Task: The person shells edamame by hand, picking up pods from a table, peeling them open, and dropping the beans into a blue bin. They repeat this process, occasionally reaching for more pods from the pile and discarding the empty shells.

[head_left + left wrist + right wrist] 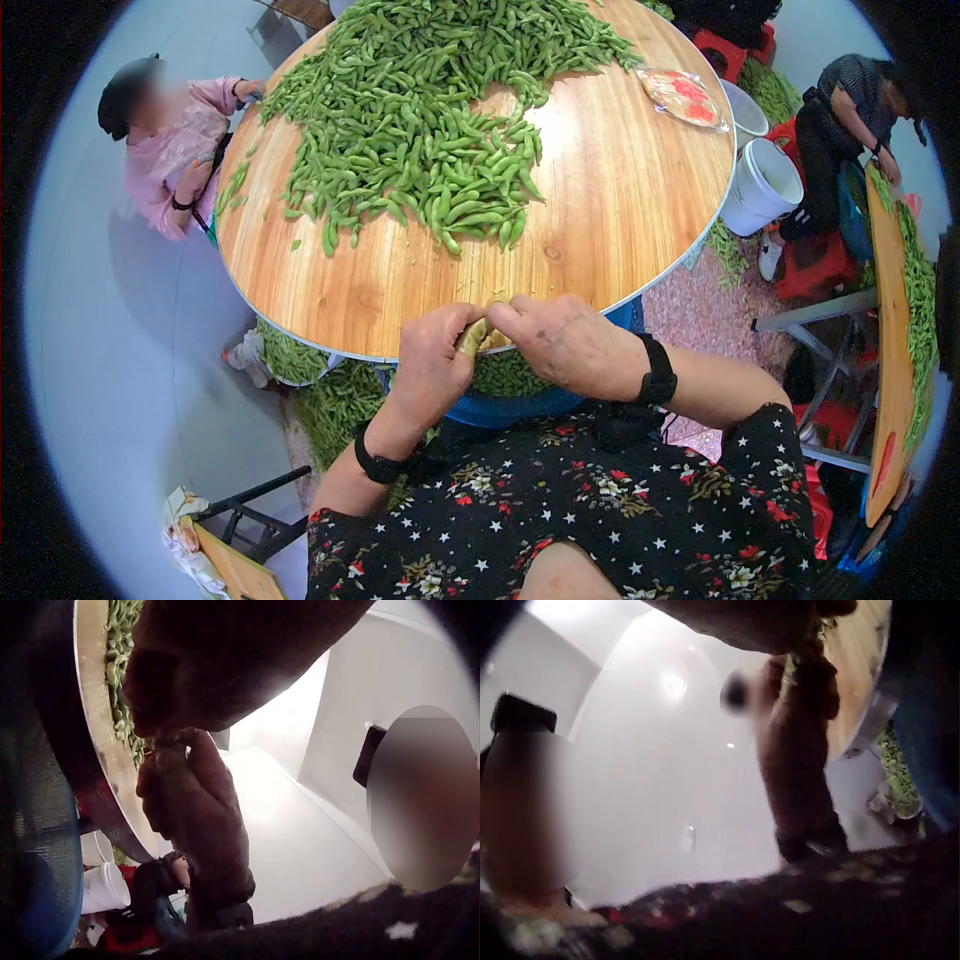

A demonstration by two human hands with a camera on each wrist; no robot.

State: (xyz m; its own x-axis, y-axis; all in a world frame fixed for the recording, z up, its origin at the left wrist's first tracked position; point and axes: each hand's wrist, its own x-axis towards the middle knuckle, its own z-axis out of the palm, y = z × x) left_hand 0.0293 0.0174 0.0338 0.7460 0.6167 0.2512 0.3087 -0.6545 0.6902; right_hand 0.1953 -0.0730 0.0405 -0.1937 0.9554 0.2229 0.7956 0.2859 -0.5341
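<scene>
Pod (473,338), yellowish-green, one: pinched between my left hand (432,362) and my right hand (562,343) at the near rim of the round wooden table (620,200). Green pod heap (430,120) behind; blue basin (520,405) of pods beneath my hands.

Round wooden table (600,200), pale grey floor (120,330), white bucket (762,185), red stools (815,270)

We see bright green edamame pods (420,120) on a honey-toned wooden round table (620,210), a blue basin (520,405) below its edge, white buckets (760,185) and a black blouse (600,510) patterned with red flowers and white stars.
</scene>
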